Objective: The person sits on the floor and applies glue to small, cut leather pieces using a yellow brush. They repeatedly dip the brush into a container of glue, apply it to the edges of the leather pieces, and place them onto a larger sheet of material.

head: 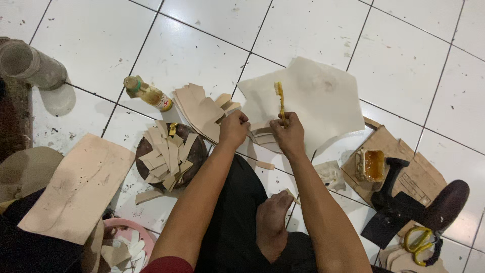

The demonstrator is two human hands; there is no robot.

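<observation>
I sit on a white tiled floor with both arms stretched forward. My right hand (288, 132) grips a yellow glue-coated brush (279, 98) that points away from me over a large white sheet (323, 96). My left hand (234, 127) pinches small tan leather pieces (262, 136) lying at the near edge of that sheet, between the two hands. A fanned stack of tan leather pieces (199, 108) lies just left of my left hand. My bare foot (272, 220) rests below.
A round dark board (194, 156) carries several leather strips. A small glass bottle (149, 93) lies behind it. An open tin of yellow glue (373, 165) sits on cardboard (419, 174) at right, beside a black iron stand (391, 194) and yellow-handled scissors (419, 242). A large tan sheet (78, 187) lies at left.
</observation>
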